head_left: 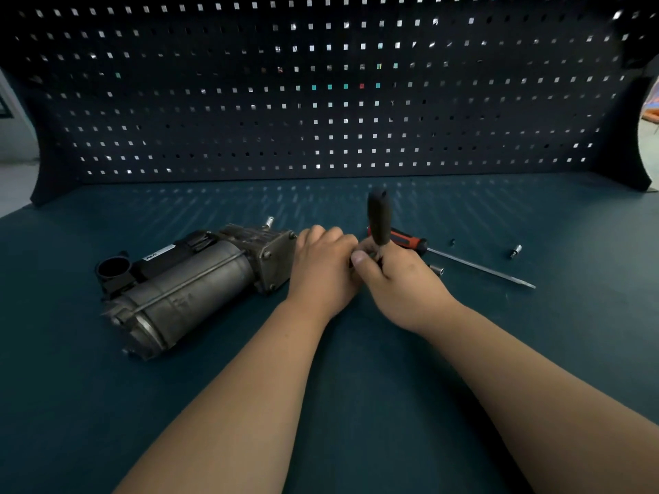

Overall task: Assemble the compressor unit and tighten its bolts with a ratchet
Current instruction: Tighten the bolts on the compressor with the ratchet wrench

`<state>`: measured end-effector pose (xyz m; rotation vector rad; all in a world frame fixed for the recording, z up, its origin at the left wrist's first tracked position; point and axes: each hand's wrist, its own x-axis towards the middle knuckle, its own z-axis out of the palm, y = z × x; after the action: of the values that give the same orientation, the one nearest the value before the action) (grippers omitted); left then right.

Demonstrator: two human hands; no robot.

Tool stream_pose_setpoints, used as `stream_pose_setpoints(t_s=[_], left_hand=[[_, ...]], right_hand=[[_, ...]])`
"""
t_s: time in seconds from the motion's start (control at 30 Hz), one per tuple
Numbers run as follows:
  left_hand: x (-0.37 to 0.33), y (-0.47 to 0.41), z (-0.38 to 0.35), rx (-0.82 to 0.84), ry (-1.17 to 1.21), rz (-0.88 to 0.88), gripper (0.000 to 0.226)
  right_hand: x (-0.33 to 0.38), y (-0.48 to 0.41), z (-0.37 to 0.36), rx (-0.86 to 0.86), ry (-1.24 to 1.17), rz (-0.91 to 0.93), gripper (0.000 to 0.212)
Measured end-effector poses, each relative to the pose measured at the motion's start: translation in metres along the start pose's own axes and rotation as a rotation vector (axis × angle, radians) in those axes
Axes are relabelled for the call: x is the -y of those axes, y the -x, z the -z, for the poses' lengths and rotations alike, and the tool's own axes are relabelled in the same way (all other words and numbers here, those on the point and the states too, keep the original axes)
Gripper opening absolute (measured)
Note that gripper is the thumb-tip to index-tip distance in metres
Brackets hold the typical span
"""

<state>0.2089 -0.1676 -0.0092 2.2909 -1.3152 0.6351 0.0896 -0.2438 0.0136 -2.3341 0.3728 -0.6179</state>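
Note:
The grey compressor unit [185, 279] lies on its side at the left of the dark bench. Just right of its end plate, my two hands meet. My right hand [396, 279] grips the ratchet [378, 219] low on its shaft, the black handle sticking up and away. My left hand [321, 269] is curled against the ratchet's head, fingers closed on it; what sits between the fingers is hidden.
A red-and-black screwdriver [463, 260] lies behind my right hand, blade pointing right. Two small sockets [516, 251] [438, 269] and a tiny dark bit [452, 241] lie near it. A black pegboard [321, 101] walls off the back of the bench.

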Motion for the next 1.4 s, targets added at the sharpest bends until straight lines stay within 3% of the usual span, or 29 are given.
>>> stream_pose_setpoints(t_s=[0.2, 0.3, 0.4, 0.47, 0.53, 0.6, 0.67, 0.8, 0.9, 1.1, 1.2, 1.3, 1.4], left_hand=[[-0.005, 0.001, -0.001, -0.058, 0.014, 0.007, 0.018], [-0.005, 0.0, -0.002, -0.051, 0.027, 0.001, 0.017], [-0.005, 0.001, 0.0, -0.037, 0.036, -0.011, 0.017], [-0.004, -0.002, 0.007, -0.003, -0.026, 0.023, 0.026], [-0.001, -0.009, 0.02, 0.067, -0.141, 0.118, 0.047], [0.01, -0.018, 0.042, 0.175, -0.273, 0.221, 0.079], [0.035, -0.024, 0.07, 0.282, -0.381, 0.334, 0.1], [0.085, -0.009, 0.104, 0.567, -0.271, 0.62, 0.112], [0.093, 0.003, 0.097, 0.678, -0.226, 0.606, 0.116], [0.092, 0.004, 0.087, 0.649, -0.322, 0.559, 0.121], [0.093, 0.004, 0.086, 0.631, -0.332, 0.549, 0.121], [0.094, 0.005, 0.087, 0.609, -0.301, 0.544, 0.12], [0.094, 0.005, 0.084, 0.571, -0.296, 0.517, 0.111]], right_hand=[[0.003, -0.01, -0.002, -0.012, -0.43, -0.283, 0.045], [-0.001, -0.013, -0.004, -0.025, -0.387, -0.298, 0.043], [-0.009, -0.015, -0.007, -0.075, -0.179, -0.171, 0.026], [-0.011, -0.016, -0.005, -0.141, 0.032, 0.051, 0.011], [-0.013, -0.02, 0.001, -0.17, 0.212, 0.296, 0.011], [-0.014, -0.027, 0.01, -0.139, 0.374, 0.397, 0.014], [-0.014, -0.031, 0.012, -0.096, 0.402, 0.331, 0.016], [-0.013, -0.031, 0.002, -0.044, -0.012, -0.12, 0.038], [-0.01, -0.031, 0.001, -0.019, -0.065, -0.24, 0.043], [0.001, -0.031, 0.005, 0.048, -0.295, -0.355, 0.037], [0.001, -0.021, 0.007, 0.092, -0.202, -0.264, 0.034], [0.001, -0.001, 0.006, -0.006, 0.185, 0.041, 0.004], [0.01, 0.009, 0.003, -0.076, 0.294, 0.3, 0.016]])
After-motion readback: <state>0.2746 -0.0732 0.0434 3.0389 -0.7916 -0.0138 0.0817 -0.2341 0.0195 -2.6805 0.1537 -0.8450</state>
